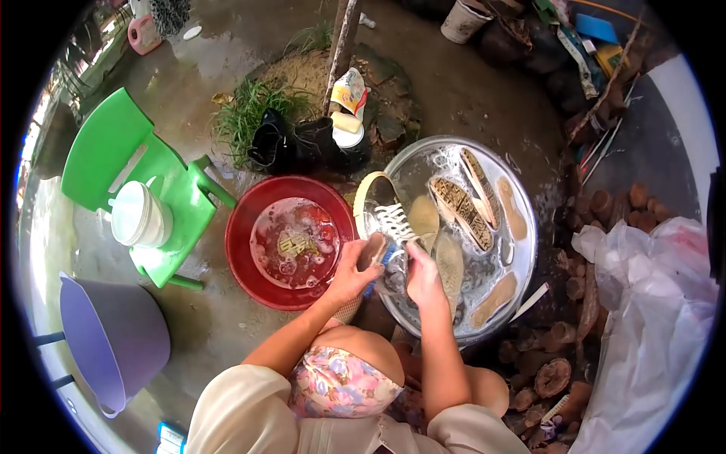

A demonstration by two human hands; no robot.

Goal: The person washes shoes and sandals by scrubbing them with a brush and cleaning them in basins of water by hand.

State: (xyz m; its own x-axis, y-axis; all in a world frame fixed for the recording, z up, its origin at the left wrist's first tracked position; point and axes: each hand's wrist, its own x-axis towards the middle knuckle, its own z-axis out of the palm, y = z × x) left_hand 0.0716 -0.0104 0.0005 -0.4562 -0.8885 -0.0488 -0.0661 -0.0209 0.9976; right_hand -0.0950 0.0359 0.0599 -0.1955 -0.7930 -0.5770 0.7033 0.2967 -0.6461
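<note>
My left hand [354,274] is closed around a scrubbing brush [373,253] with blue bristles, which touches the side of a dark sneaker. My right hand [425,277] grips that sneaker [378,206] near its heel. The shoe has white laces and a pale toe rim, and it is held over the left edge of a big metal basin [527,227]. Soapy water, shoes with patterned soles [463,210] and several insoles [495,300] lie in the basin. Left of the sneaker stands a red basin [240,261] of sudsy water.
A green chair [102,155] bearing a white bucket [144,216] and a purple tub [113,340] are at the left. Black boots [274,145] stand beyond the red basin, by a post. Stacked logs [552,376] and a plastic sheet [650,303] lie at the right.
</note>
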